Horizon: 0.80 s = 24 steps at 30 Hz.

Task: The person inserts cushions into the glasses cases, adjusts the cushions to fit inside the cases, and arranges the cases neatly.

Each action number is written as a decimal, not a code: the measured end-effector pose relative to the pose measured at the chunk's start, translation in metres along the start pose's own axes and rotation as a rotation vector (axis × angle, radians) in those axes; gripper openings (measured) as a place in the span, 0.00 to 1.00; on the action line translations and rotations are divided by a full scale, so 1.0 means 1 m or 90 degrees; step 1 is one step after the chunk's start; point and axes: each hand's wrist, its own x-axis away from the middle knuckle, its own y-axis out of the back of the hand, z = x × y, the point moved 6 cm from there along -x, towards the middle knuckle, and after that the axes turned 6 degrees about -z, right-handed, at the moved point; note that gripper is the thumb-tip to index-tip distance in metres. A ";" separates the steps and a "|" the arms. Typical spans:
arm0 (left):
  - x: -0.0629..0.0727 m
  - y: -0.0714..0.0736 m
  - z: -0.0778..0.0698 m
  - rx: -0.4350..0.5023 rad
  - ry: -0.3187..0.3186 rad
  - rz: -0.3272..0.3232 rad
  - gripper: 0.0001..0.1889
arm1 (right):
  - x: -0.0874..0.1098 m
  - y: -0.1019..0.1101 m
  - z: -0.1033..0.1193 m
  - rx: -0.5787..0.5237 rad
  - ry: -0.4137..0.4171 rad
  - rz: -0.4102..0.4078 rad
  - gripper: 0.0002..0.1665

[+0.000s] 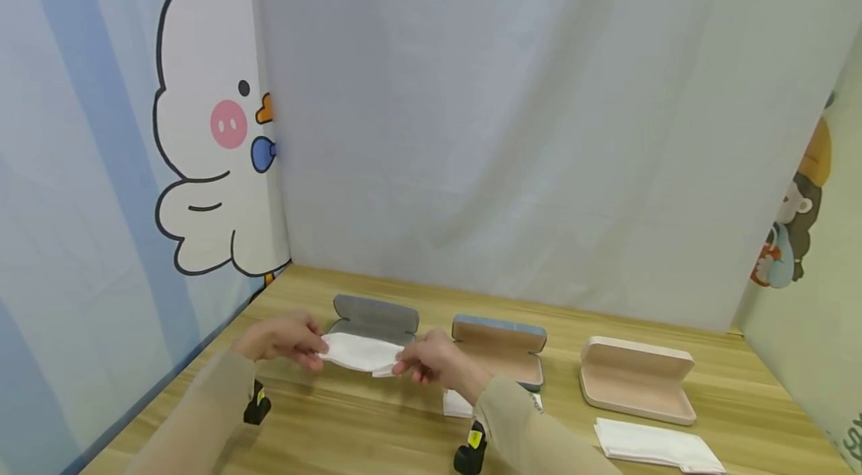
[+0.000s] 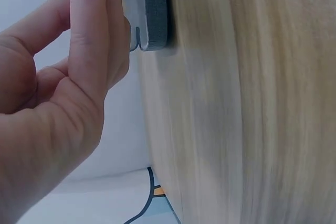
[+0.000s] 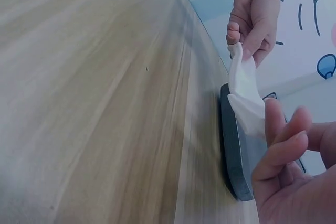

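Observation:
A folded white cloth (image 1: 360, 352) is stretched between my two hands, just in front of and above an open grey glasses case (image 1: 376, 319). My left hand (image 1: 286, 340) pinches its left end between thumb and fingers. At the other end, my right hand (image 1: 438, 361) pinches the cloth's right edge. The right wrist view shows the cloth (image 3: 245, 93) held beside the dark outer wall of the case (image 3: 236, 150). In the left wrist view the left hand (image 2: 68, 61) is near the case's corner (image 2: 156, 14), and the cloth is out of sight.
An open blue case with a tan lining (image 1: 498, 348) stands to the right, a white cloth (image 1: 458, 403) partly hidden in front of it by the right arm. Farther right are an open cream case (image 1: 636, 379) and another folded white cloth (image 1: 656, 445). Curtains border the wooden table (image 1: 350, 430).

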 end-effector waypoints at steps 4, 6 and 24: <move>-0.002 0.006 0.000 0.024 0.001 0.007 0.04 | -0.004 0.000 0.001 -0.017 0.000 0.016 0.11; -0.004 0.007 0.000 0.032 0.005 0.010 0.03 | -0.006 0.002 0.000 -0.027 -0.003 0.016 0.11; -0.032 0.011 -0.004 0.060 0.016 -0.058 0.04 | -0.031 0.018 0.000 -0.018 -0.027 -0.056 0.09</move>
